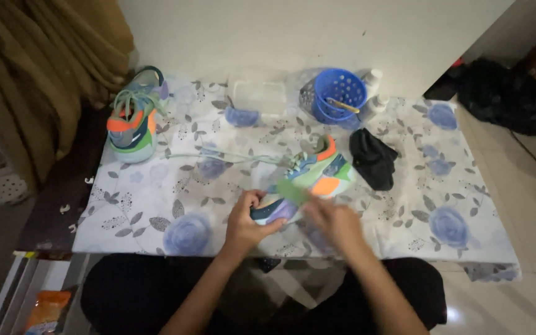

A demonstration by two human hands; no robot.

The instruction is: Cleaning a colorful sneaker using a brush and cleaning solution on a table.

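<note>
While the left hand (246, 220) fingers clamp the sneaker (305, 183) toe near the tabletop (156, 205) front edge, the right hand (336, 220) fingers' state cannot be told; the trailing lace (218, 156) may snag.

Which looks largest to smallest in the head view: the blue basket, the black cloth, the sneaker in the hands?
1. Sneaker in the hands, largest, though nearest the camera.
2. Blue basket and black cloth look alike; I cannot rank them.
</note>
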